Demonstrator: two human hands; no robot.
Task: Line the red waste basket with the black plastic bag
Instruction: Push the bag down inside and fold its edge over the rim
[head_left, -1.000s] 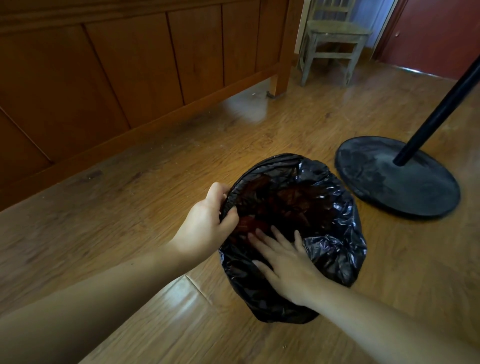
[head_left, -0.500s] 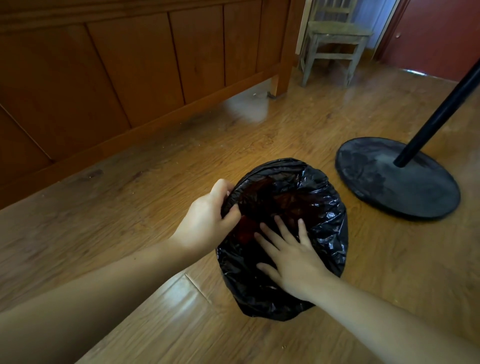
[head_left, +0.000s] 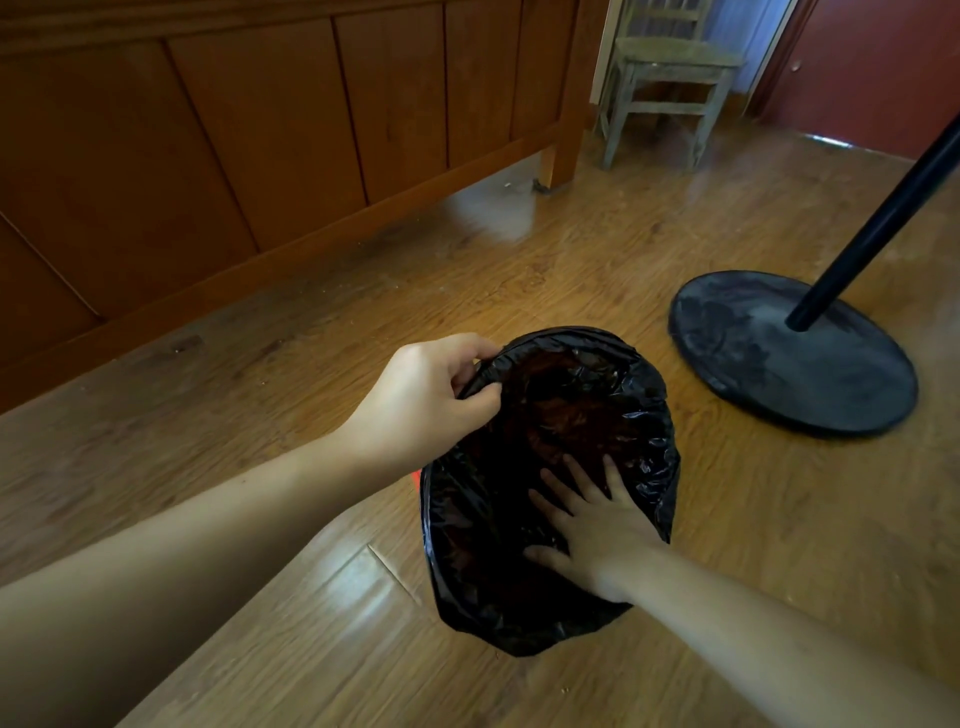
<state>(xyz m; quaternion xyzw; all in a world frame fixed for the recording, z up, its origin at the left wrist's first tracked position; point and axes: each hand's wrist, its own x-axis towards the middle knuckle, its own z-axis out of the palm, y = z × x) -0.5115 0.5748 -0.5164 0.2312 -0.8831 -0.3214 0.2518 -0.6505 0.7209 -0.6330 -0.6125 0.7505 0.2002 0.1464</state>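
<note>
Both hands are on the black plastic bag (head_left: 550, 519), which drapes over the red waste basket (head_left: 415, 477) on the floor (head_left: 571, 249); only a red sliver shows at the left edge. Left hand (head_left: 421, 400) pinches the bag's rim between thumb and fingers (head_left: 467, 358). Right hand (head_left: 597, 530) lies flat, fingers spread, pressing film inward. Risks (judgement): thin film may tear under the push, or the pinched rim may slip off, letting the bag collapse inside.

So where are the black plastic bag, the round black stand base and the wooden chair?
Black plastic bag (head_left: 467, 571), head view: crinkled near-left side.
Round black stand base (head_left: 753, 364), head view: bare top of disc.
Wooden chair (head_left: 675, 52), head view: seat.
</note>
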